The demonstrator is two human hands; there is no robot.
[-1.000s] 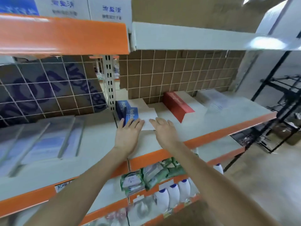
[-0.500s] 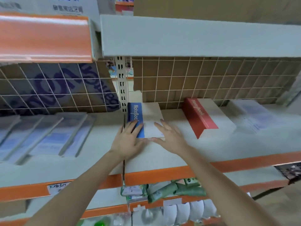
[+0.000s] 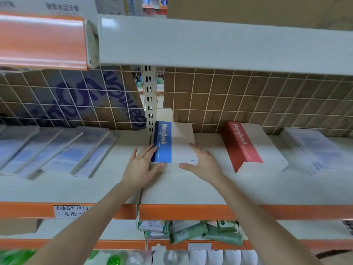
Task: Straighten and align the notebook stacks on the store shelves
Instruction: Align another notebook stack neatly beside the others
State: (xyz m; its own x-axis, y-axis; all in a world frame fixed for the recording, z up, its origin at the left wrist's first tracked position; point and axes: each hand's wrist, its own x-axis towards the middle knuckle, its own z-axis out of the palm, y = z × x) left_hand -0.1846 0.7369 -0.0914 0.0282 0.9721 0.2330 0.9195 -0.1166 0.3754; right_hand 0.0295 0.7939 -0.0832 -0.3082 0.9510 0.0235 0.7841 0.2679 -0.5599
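Note:
A stack of notebooks with a blue spine band and white cover [image 3: 174, 143] lies on the grey shelf [image 3: 191, 188] just right of the slotted upright. My left hand [image 3: 142, 166] presses flat against the stack's left side, thumb along its front edge. My right hand [image 3: 203, 162] rests with straight fingers against the stack's right front corner. A second stack with a red band [image 3: 246, 146] lies further right, squared and apart from my hands.
Pale blue plastic-wrapped booklets [image 3: 57, 150] lie fanned on the left shelf section, more [image 3: 315, 148] at far right. A wire grid with cardboard [image 3: 248, 100] backs the shelf. An upper shelf [image 3: 210, 41] overhangs. Green packets [image 3: 200, 232] and bottles fill lower shelves.
The view has swung left and closer to the shelf. Both hands slid from the front of the blue stack to its two sides, and the stack now looks square.

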